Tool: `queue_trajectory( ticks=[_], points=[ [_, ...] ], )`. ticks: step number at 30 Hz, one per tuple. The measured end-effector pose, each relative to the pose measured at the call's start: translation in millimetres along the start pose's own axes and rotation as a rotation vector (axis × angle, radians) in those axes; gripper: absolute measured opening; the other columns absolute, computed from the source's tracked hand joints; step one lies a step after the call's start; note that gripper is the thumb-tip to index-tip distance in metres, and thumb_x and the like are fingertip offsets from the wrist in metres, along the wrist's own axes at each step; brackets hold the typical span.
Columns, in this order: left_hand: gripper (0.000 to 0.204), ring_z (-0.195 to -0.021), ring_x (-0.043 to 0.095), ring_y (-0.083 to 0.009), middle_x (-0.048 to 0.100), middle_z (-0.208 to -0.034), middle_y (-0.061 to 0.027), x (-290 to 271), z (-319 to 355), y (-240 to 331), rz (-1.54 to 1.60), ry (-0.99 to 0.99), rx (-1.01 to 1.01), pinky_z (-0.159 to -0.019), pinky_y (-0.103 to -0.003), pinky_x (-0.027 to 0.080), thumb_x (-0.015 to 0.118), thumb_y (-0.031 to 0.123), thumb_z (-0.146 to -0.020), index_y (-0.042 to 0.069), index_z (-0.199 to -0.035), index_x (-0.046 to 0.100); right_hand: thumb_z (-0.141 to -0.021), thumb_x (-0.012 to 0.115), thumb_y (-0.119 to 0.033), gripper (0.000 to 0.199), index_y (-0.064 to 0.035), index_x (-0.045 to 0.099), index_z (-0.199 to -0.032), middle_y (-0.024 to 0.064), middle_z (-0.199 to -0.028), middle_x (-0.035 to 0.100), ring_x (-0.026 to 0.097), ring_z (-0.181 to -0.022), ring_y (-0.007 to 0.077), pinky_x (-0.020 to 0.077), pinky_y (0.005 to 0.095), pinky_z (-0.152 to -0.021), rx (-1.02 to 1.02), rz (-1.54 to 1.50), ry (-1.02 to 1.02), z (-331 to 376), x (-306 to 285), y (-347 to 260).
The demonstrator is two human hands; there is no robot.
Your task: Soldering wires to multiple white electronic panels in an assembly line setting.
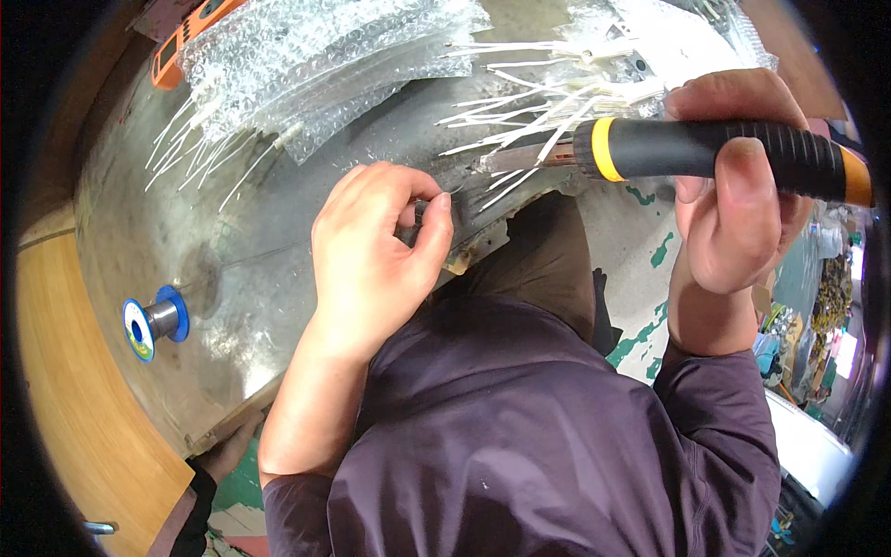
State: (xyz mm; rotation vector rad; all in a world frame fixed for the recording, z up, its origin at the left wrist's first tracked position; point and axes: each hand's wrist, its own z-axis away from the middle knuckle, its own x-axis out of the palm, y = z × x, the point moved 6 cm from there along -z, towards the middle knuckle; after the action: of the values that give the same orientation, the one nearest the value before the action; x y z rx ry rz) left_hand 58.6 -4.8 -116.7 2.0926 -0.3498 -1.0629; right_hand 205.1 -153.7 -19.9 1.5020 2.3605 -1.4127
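Head view, right hand (738,200) fingers wrapped round ribbed black soldering iron (705,148), left hand (371,255) fingers pinching thin wire (452,192).

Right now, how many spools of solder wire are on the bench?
1: the blue-flanged spool lies on the metal bench top, left of the left hand. Others may hide under the bubble wrap.

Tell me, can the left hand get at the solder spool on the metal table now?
Probably not at once. The left hand is pinching something small near the table edge, so it is busy. The solder spool lies to its left on the metal table, with nothing between them.
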Motion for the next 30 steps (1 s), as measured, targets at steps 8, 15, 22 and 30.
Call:
queue_trajectory(
  ticks=[8,15,22,30],
  points=[
    [0.011,-0.056,0.049,-0.0219,0.05,-0.061,-0.0051,2,-1,2,0.011,-0.015,-0.018,-0.055,-0.033,0.041,0.068,0.003,-0.069,0.006,-0.072,0.058,-0.091,0.044,-0.037,0.047,0.0067,0.054,-0.104,0.0065,-0.062,0.046,0.039,-0.052,0.0117,0.0295,0.0287,-0.055,-0.124,-0.288,-0.225,-18,-28,-1],
    [0.006,-0.056,0.047,-0.0146,0.051,-0.063,-0.005,4,-3,6,-0.008,-0.053,0.012,-0.054,-0.027,0.039,0.066,0.0,-0.073,0.002,-0.075,0.061,-0.087,0.048,-0.03,0.042,0.009,0.054,-0.1,0.0143,-0.081,0.053,0.047,-0.063,0.0164,0.0365,0.0298,-0.06,-0.057,-0.247,-0.002,-4,-21,-1],
    [0.007,-0.056,0.047,-0.0158,0.051,-0.062,-0.0058,4,-2,3,-0.024,-0.049,0.008,-0.055,-0.028,0.039,0.067,0.0,-0.073,0.002,-0.075,0.061,-0.085,0.049,-0.02,0.031,0.007,0.057,-0.098,0.012,-0.089,0.059,0.049,-0.062,0.0048,0.0369,0.0145,-0.055,0.057,-0.113,0.061,4,1,2],
    [0.01,-0.056,0.048,-0.0237,0.048,-0.06,-0.0056,5,-4,2,-0.037,-0.045,-0.015,-0.055,-0.035,0.041,0.068,0.005,-0.07,0.006,-0.072,0.058,-0.082,0.054,-0.023,0.031,0.0044,0.057,-0.096,0.0082,-0.087,0.059,0.048,-0.062,0.0038,0.0347,0.0141,-0.052,0.12,-0.087,0.082,4,6,2]
  ],
)
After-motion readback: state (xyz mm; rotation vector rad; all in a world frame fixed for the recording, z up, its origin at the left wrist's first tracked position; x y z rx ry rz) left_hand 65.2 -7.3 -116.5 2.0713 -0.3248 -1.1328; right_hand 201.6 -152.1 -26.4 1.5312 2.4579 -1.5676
